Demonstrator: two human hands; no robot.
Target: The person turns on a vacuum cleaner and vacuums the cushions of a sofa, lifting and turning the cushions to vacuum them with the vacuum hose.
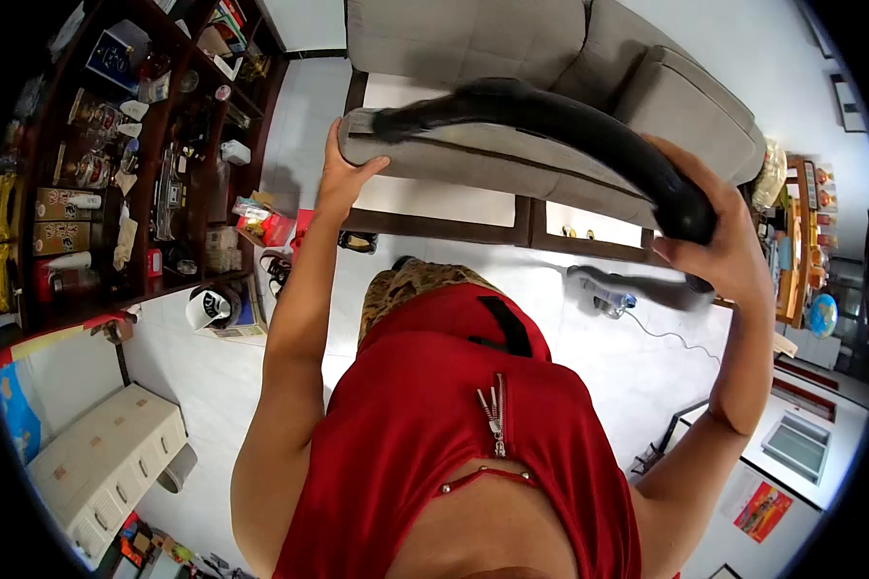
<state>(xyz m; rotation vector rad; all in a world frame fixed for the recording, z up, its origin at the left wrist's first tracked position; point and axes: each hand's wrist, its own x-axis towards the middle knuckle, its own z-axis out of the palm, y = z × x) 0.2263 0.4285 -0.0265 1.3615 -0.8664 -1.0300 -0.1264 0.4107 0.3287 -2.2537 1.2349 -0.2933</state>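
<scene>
My left hand (pixel 343 179) grips the left end of a long grey sofa cushion (pixel 512 172), thumb across its near face and fingertips up at its edge. Pale base panels of the sofa show behind and in front of this cushion. In my right hand (pixel 729 232) is the thick end of a long black curved tool that looks like a vacuum cleaner wand (pixel 589 130). Its narrow tip, blurred, lies over the cushion near my left hand. Below my right hand a blurred grey, partly clear piece (pixel 637 289) hangs over the floor; I cannot tell whether it joins the wand.
The grey sofa (pixel 463 43) stands ahead on a dark wooden frame (pixel 454 227). A thin cord (pixel 686 340) trails across the white floor. Dark shelves (pixel 154 145) full of goods line the left, above a white cabinet (pixel 116 463). Shoes (pixel 275 270) lie by the shelves.
</scene>
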